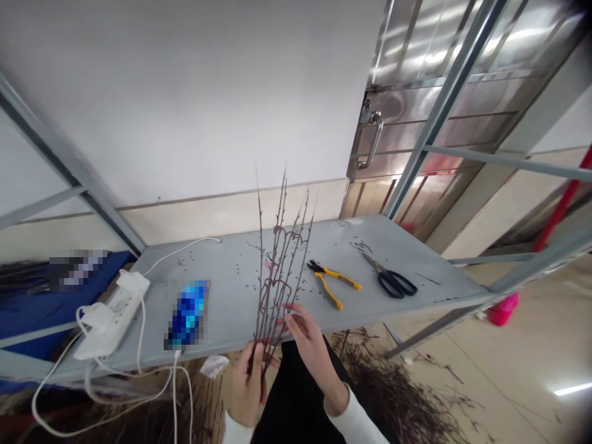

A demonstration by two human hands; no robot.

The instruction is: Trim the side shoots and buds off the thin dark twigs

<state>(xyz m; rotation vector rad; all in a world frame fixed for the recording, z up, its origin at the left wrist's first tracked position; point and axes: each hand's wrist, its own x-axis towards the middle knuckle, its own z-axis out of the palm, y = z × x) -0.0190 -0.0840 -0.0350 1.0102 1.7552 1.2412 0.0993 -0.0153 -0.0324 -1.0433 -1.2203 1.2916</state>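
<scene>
Bundle of thin bare twigs (277, 277), nearly upright, with lower ends inside the left hand (248, 385), its fingers (256, 356) clamped around the stems. Right hand (311, 351) just beside the bundle, its fingers (292, 313) apart and open; contact with the twigs not possible to tell. Farther ahead of the fingers, on the grey metal table (222, 302), pliers (328, 283) and scissors (391, 279), lying well apart from the twigs.

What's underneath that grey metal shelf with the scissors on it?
Heaps of twigs lie on the tiled floor below the grey metal shelf. The shelf itself hides whatever is directly beneath it.
</scene>
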